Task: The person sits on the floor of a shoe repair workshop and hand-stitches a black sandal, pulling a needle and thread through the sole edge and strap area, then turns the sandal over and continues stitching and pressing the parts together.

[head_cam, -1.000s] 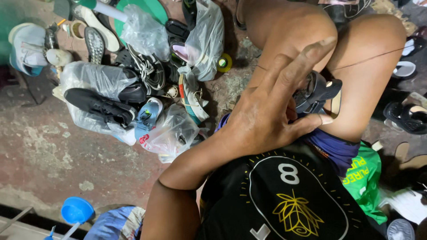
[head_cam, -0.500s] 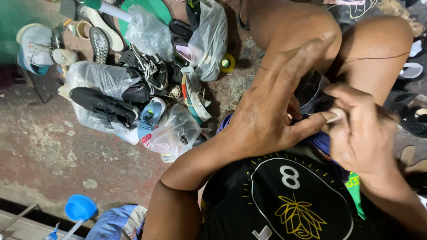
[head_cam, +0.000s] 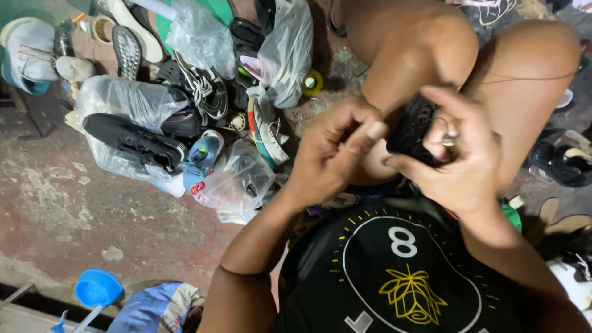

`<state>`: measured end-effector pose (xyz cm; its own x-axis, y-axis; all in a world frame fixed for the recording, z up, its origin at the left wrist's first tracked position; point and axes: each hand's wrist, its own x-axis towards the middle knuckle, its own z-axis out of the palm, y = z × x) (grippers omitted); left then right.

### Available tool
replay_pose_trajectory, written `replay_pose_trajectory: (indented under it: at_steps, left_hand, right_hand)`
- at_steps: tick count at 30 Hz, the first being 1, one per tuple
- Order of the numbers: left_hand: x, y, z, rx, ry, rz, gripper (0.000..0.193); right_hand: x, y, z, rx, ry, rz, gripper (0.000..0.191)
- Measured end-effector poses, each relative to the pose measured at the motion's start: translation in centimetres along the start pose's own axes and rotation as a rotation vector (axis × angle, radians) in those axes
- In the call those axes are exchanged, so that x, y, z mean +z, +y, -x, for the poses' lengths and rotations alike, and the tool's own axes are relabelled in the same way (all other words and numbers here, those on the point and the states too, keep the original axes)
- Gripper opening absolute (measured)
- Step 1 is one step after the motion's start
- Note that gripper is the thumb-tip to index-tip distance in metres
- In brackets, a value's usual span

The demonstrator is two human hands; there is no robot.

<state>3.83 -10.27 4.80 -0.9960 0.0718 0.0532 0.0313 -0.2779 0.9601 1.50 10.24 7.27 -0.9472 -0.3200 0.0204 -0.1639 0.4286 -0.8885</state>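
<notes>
We are working on a black shoe (head_cam: pixel 412 126) held between our knees, just above our lap. Our right hand (head_cam: pixel 459 166) has its grip closed around the shoe, thumb across the near side and fingers curled over the far edge. Our left hand (head_cam: pixel 333 154) sits just left of it, fingertips pinched together on something too small to make out, perhaps a thread or needle. We judge this to be a mending or stitching step on the shoe's edge. The next move seems to call for a steady hold and fine fingertip control. Well to the left lies a heap of shoes and plastic bags (head_cam: pixel 203 111) on the floor (head_cam: pixel 55 203), with a blue cup (head_cam: pixel 97 287) below.
</notes>
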Motion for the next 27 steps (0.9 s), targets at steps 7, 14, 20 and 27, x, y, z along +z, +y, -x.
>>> replay_pose_trajectory:
  at_steps: [7, 14, 20, 27]
  left_hand:
    - [-1.0, 0.1, -0.9, -0.073, 0.041, 0.226, 0.010]
    - [-2.0, -1.3, -1.2, 0.209, 0.022, -0.529, 0.014]
    - [-6.3, -4.6, 1.3, -0.171, 0.302, 0.003, 0.052]
    - [-4.7, -3.9, 0.6, 0.172, 0.429, -0.680, 0.028]
  right_hand:
    - [1.6, 0.6, -1.1, 0.006, 0.007, 0.095, 0.060]
    - [2.1, 2.6, -0.3, 0.086, 0.008, 0.080, 0.054]
    - [2.2, 2.9, -0.2, 0.173, 0.002, 0.018, 0.055]
    - [1.7, 2.4, -0.6, 0.127, -0.065, -0.036, 0.059]
